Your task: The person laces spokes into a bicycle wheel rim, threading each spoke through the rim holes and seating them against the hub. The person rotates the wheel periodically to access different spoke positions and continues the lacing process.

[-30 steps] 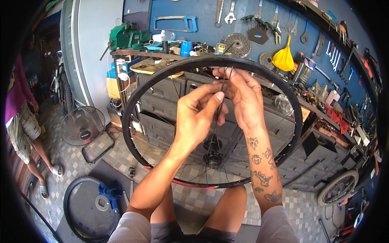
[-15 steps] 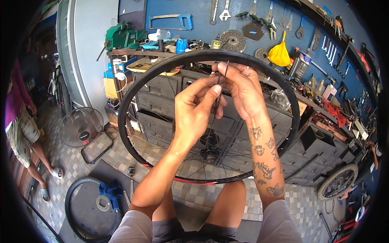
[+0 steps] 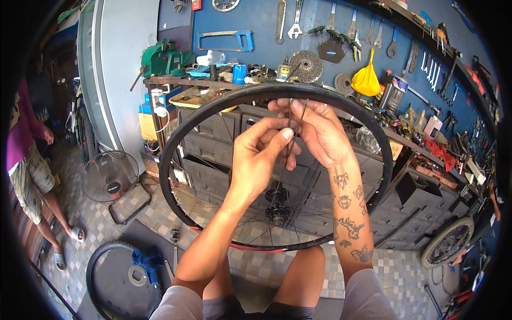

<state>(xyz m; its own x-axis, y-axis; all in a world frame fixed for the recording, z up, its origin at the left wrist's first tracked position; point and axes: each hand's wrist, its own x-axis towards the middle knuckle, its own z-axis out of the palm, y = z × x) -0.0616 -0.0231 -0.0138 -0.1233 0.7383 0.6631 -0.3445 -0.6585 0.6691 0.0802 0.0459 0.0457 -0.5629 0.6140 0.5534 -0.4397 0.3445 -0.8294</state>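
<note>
left hand (image 3: 255, 154) and right hand (image 3: 328, 136): both pinched nearly closed on thin dark spokes (image 3: 302, 114), thumb and fingers parted by little more than the metal between them.
drawer bench (image 3: 208, 146): grey drawers under a cluttered top, beyond the wheel as i look down, with a green vise (image 3: 166, 58) near its left end.
wheel (image 3: 166, 160): tilted in front of me, black rim with a red stretch along its lower edge, which sits near my knees (image 3: 308, 261); i cannot tell what bears its weight.
left forearm (image 3: 208, 248): angled up from the lower left, crossing the rim, back of the hand toward me.
right forearm (image 3: 349, 224): more upright, coming from the lower right and crossing the rim, palm turned inward.
my higher grasp: the right, below the rim's top, thumb pointing up against the spokes, fingers curled behind.
my lower grasp: the left, just beside it, index finger bent, thumb tip pressing the spokes.
hub (image 3: 278, 207): dark, below both hands, touched by neither.
spokes: slanting up through my fingertips, close together; their upper ends are too fine to place against the rim.
</note>
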